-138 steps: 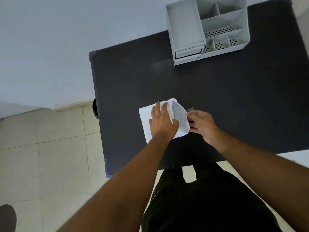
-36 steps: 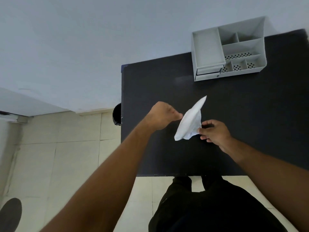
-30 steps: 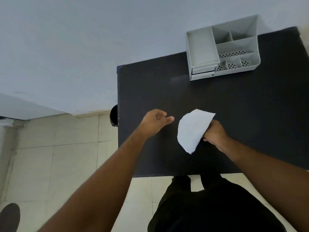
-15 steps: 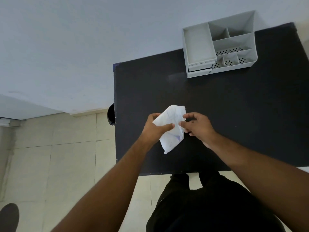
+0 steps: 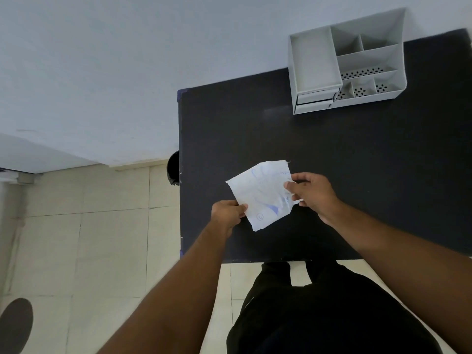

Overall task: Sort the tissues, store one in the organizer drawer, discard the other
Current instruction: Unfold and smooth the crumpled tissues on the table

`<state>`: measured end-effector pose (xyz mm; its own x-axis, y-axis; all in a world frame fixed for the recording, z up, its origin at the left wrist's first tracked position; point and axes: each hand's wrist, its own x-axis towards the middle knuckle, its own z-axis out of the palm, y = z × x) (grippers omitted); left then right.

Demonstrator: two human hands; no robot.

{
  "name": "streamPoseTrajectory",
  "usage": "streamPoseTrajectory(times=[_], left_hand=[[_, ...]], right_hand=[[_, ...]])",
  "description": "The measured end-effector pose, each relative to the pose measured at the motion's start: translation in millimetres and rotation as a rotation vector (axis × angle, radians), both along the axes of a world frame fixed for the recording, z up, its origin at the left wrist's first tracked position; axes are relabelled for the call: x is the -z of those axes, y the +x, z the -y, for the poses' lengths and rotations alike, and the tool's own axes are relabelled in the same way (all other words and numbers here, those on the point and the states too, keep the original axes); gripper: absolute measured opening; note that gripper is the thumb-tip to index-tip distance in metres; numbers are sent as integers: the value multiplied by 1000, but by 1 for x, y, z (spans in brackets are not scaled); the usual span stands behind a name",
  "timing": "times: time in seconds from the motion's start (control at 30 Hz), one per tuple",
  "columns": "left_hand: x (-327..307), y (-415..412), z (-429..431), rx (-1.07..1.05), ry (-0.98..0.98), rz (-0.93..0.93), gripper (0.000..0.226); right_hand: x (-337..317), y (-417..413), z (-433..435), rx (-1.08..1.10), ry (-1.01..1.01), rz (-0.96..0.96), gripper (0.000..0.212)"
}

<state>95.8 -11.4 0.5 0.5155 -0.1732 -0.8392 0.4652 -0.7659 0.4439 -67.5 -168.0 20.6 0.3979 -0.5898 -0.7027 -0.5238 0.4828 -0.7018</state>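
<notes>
Both hands, left (image 5: 228,212) and right (image 5: 313,190), are pinching opposite edges of a flat white blue-marked tissue (image 5: 263,193) above the black table (image 5: 357,162)

We are in a plain indoor room, most likely an office or study corner. A black table (image 5: 332,154) stands against a bare, pale wall (image 5: 115,72). At its far edge sits a grey desk organizer (image 5: 316,65) with open compartments and two small drawers, the kind used for stationery. The floor (image 5: 76,238) is laid with light beige tiles. A dark bin (image 5: 174,167) shows partly beside the table's left edge.
</notes>
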Motion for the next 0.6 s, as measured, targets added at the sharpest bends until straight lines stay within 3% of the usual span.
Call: streamPoseTrajectory(times=[0.1, 0.2, 0.43, 0.6], left_hand=[[-11, 6, 3, -66, -48, 65, 16], [-28, 13, 13, -3, -103, 121, 12], [-97, 31, 67, 451, -333, 131, 19], [-99, 44, 83, 561, -116, 303, 22]], right_hand=[[-3, 5, 3, -11, -27, 1, 15], [-2, 0, 5, 30, -62, -24, 14], [1, -4, 3, 105, -57, -37, 10], [2, -7, 13, 148, 9, 11, 19]])
